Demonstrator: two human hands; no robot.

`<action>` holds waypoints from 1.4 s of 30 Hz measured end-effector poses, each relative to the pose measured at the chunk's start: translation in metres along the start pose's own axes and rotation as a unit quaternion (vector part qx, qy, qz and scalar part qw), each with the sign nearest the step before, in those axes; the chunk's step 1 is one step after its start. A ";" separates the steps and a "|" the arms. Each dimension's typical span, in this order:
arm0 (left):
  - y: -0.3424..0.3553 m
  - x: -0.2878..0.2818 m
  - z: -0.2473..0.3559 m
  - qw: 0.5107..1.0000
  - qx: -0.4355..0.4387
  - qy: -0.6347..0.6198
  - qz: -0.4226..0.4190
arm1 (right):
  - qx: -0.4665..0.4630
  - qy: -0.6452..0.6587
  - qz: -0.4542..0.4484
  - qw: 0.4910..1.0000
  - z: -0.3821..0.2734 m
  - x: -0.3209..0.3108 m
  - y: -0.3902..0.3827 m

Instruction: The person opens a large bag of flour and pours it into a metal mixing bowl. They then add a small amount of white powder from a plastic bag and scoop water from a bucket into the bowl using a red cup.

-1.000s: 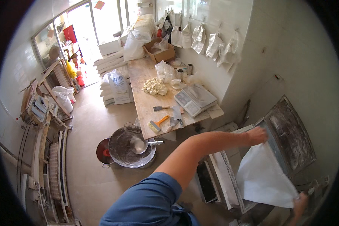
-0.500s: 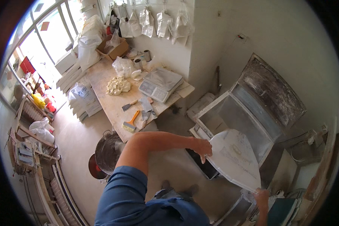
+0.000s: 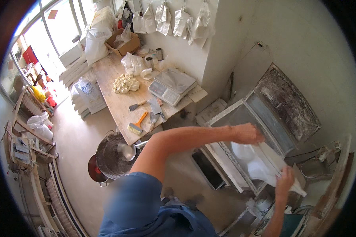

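Observation:
Both my hands grip a white sack (image 3: 272, 156), which is tilted over an open, white-rimmed chest (image 3: 247, 103) at the right. My left hand (image 3: 248, 133) is closed on its far end. My right hand (image 3: 285, 181) grips the near end, and a corner of the sack sticks out beyond it. Below the sack, a smooth white mass (image 3: 251, 158) shows over the chest's inside; I cannot tell whether it is powder or part of the sack. The chest's dark, stained lid (image 3: 286, 104) stands raised behind.
A wooden table (image 3: 106, 89) holds a scale (image 3: 172, 87), an orange-handled brush (image 3: 138, 123), scrapers and a tangled cream heap (image 3: 125, 83). On the floor at its front corner stand a dark bucket (image 3: 106, 156) and a metal pot (image 3: 94, 168). Sacks are stacked at the back left.
The sack has been lifted and tipped up on edge, over the chest. My left hand has moved right and away from me; my right hand has risen. The white mass has come into view.

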State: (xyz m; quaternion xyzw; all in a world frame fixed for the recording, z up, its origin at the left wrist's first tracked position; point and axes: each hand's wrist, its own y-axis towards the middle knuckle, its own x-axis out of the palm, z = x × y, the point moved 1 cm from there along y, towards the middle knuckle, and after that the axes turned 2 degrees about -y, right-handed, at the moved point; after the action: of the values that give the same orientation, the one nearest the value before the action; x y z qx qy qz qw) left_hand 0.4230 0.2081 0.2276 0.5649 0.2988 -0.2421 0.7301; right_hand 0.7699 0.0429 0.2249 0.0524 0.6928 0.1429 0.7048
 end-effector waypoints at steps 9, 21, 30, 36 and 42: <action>-0.043 -0.082 -0.054 0.900 -0.270 0.060 0.336 | -0.022 0.040 0.135 0.990 0.090 -0.125 0.172; -0.536 0.063 0.190 0.621 -0.765 -0.027 0.170 | 0.018 -0.057 0.185 0.981 0.075 -0.040 0.254; -0.651 0.114 0.420 0.302 -0.892 -0.195 0.274 | -0.068 -0.245 0.086 0.963 -0.017 0.087 0.217; -0.643 0.091 0.405 0.363 -0.853 -0.213 0.309 | -0.022 -0.017 0.199 0.980 0.016 -0.058 0.262; -0.613 0.092 0.318 0.484 -0.832 -0.161 0.220 | -0.133 -0.007 -0.075 0.988 -0.109 0.097 0.169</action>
State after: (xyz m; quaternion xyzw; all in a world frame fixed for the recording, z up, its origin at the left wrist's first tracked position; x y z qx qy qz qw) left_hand 0.1160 -0.2515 -0.1964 -0.3075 0.1039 0.2009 0.9243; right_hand 0.6401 0.2172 0.1736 -0.0926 0.6648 0.1804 0.7190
